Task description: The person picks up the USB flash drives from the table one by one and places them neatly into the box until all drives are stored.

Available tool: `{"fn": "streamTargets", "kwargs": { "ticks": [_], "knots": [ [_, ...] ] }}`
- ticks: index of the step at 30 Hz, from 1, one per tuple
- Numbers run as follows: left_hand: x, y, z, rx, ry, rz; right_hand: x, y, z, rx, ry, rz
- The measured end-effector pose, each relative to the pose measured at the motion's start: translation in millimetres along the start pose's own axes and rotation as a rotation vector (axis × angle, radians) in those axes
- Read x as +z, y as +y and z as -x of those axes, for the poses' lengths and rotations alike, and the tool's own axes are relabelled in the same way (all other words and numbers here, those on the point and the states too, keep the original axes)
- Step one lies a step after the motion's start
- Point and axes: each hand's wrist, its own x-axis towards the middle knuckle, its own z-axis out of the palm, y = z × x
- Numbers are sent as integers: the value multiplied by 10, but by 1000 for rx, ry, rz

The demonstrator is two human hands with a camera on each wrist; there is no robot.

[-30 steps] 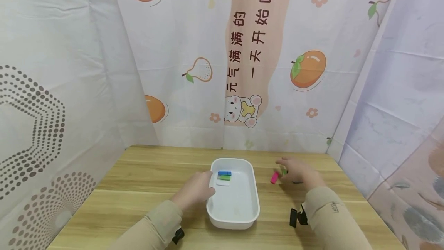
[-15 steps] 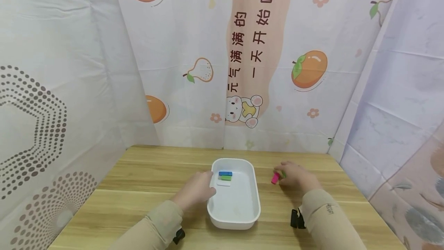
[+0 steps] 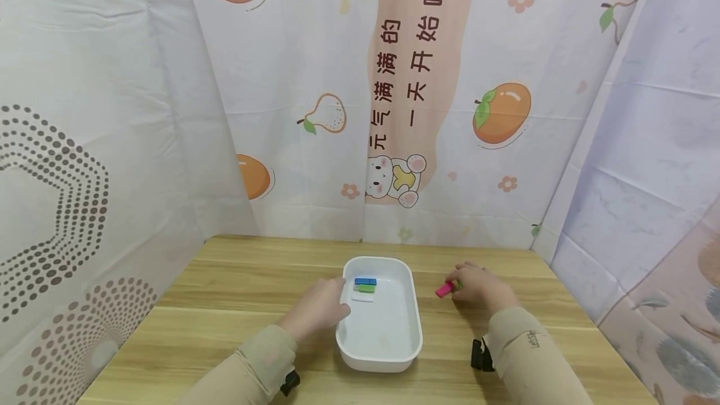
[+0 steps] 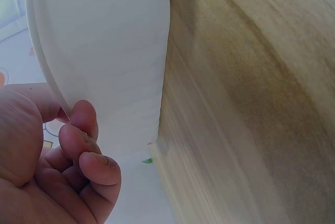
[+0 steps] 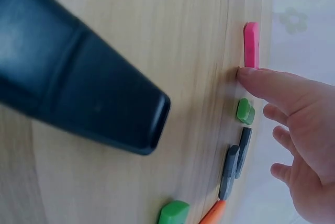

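My left hand (image 3: pixel 319 308) grips the left rim of a white rectangular tray (image 3: pixel 385 330). The left wrist view shows its thumb and fingers pinching that rim (image 4: pixel 44 62). Inside the tray lie a small blue stick (image 3: pixel 365 281), a green one (image 3: pixel 367 289) and a white one (image 3: pixel 362 297). To the tray's right, my right hand (image 3: pixel 478 286) pinches one end of a small flat pink stick (image 3: pixel 444 290) between thumb and forefinger. In the right wrist view the thumb (image 5: pixel 256 80) meets the pink stick's end, while the other fingers hang loosely behind.
Near the right hand lie a small green piece (image 5: pixel 244 110), two dark grey sticks (image 5: pixel 228 172), an orange piece (image 5: pixel 213 213) and another green piece (image 5: pixel 174 213). A black wrist-worn device (image 5: pixel 89 67) fills one side of that view. Printed curtains (image 3: pixel 315 161) surround the wooden table (image 3: pixel 253 280).
My right hand has come down and closed its fingers on the pink stick, which has turned and shifted slightly left. The left hand and tray have stayed put.
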Motion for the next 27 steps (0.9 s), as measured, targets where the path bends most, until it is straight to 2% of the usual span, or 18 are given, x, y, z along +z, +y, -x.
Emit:
{"fn": "streamTargets", "kwargs": {
  "ticks": [14,27],
  "knots": [
    [7,-13,-5,2,9,-12,12,2,-40,-18,31,-9],
    [7,-22,-8,9,8,-15,4,-9,-52,-11,10,-44]
  ]
}}
